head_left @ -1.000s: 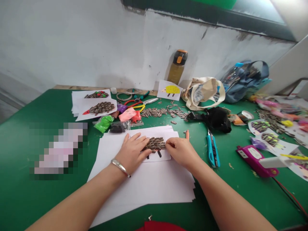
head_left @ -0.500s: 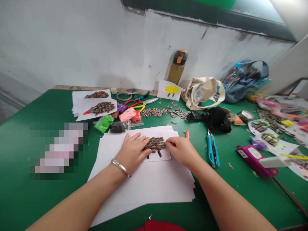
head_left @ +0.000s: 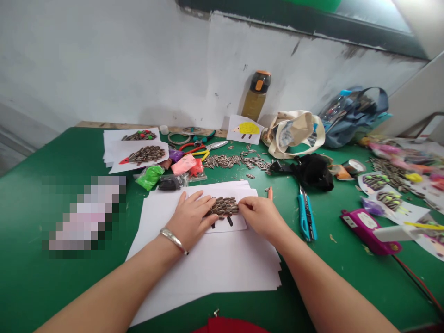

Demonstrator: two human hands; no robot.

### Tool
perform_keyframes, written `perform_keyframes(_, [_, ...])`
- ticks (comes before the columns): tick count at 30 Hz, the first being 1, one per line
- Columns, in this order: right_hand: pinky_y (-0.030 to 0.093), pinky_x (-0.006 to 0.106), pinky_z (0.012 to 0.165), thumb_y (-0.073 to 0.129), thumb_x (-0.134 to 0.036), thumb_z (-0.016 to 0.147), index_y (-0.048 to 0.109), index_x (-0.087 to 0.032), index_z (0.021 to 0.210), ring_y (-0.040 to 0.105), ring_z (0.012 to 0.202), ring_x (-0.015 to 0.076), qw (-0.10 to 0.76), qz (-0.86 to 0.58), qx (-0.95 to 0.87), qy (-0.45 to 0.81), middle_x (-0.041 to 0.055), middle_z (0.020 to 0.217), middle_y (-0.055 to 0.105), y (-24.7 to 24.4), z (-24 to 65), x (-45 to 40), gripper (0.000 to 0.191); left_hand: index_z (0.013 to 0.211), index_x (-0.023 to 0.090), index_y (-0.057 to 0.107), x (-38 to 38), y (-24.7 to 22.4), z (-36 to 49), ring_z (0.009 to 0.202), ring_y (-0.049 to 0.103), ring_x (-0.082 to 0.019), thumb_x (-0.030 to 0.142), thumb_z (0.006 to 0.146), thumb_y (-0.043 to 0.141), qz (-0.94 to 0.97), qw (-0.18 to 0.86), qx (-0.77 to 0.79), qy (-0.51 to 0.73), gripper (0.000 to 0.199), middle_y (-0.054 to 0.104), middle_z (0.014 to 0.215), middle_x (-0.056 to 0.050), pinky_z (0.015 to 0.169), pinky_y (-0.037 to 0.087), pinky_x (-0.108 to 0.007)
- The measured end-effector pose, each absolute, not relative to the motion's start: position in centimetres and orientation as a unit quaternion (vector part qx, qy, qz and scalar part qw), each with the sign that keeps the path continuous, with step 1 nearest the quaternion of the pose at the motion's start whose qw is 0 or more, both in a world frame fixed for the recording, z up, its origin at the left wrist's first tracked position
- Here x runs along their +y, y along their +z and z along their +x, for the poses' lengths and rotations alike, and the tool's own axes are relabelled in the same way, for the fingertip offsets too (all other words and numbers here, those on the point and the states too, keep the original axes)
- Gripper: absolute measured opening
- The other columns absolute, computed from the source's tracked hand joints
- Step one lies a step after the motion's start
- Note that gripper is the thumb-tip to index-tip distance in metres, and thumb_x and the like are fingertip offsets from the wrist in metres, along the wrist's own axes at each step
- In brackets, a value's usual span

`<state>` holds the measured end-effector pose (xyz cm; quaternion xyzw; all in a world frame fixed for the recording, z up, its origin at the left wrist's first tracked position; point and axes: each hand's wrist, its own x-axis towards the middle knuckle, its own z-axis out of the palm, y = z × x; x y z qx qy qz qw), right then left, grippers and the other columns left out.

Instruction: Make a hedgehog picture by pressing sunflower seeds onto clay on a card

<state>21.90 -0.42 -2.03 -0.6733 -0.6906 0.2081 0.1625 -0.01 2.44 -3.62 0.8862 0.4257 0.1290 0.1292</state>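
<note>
My left hand (head_left: 193,213) lies flat with fingers spread, pressing the left part of a small white card (head_left: 239,225). On that card a hedgehog-like body of sunflower seeds (head_left: 225,206) sits above short black legs (head_left: 229,221). At the right end of the seeds, my right hand (head_left: 258,213) is closed, its thumb and fingertips pinched against the seed edge. What lies in the pinch, if anything, is hidden. Under the card is a stack of white paper (head_left: 222,263).
Loose sunflower seeds (head_left: 225,161), scissors (head_left: 210,149) and bags of green clay (head_left: 150,177) and black clay (head_left: 171,181) lie behind the paper. To the right are a blue utility knife (head_left: 307,215) and a magenta glue gun (head_left: 369,231). A bottle (head_left: 255,99) stands by the wall.
</note>
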Motion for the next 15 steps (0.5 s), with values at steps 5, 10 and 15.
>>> perform_keyframes(5, [0.04, 0.029, 0.08, 0.039, -0.027, 0.087, 0.061, -0.023, 0.064, 0.056, 0.064, 0.0143, 0.165, -0.673, -0.685, 0.223, -0.0005, 0.065, 0.065, -2.26, 21.96, -0.3, 0.032, 0.123, 0.021, 0.058, 2.44, -3.68, 0.05, 0.126, 0.047, -0.034, 0.037, 0.093, 0.047, 0.886, 0.129, 0.426, 0.13, 0.035, 0.062, 0.128, -0.011, 0.104, 0.026, -0.065])
perform_keyframes(10, [0.04, 0.028, 0.078, 0.039, -0.028, 0.087, 0.062, -0.022, 0.066, 0.056, 0.065, 0.0143, 0.17, -0.67, -0.683, 0.233, -0.0001, 0.066, 0.065, -2.33, 21.96, -0.3, 0.032, 0.123, 0.021, 0.058, 2.51, -3.62, 0.1, 0.127, 0.045, -0.034, 0.037, 0.093, 0.048, 0.885, 0.131, 0.431, 0.116, 0.036, 0.061, 0.129, -0.011, 0.104, 0.025, -0.066])
perform_keyframes(15, [0.031, 0.038, 0.101, 0.039, -0.028, 0.087, 0.059, -0.022, 0.061, 0.054, 0.061, 0.0123, 0.179, -0.67, -0.683, 0.229, -0.0039, 0.056, 0.058, -2.03, 21.99, -0.31, 0.033, 0.124, 0.02, 0.057, 2.48, -3.69, 0.01, 0.127, 0.045, -0.034, 0.038, 0.093, 0.048, 0.885, 0.13, 0.43, 0.119, 0.037, 0.061, 0.13, -0.012, 0.104, 0.025, -0.066])
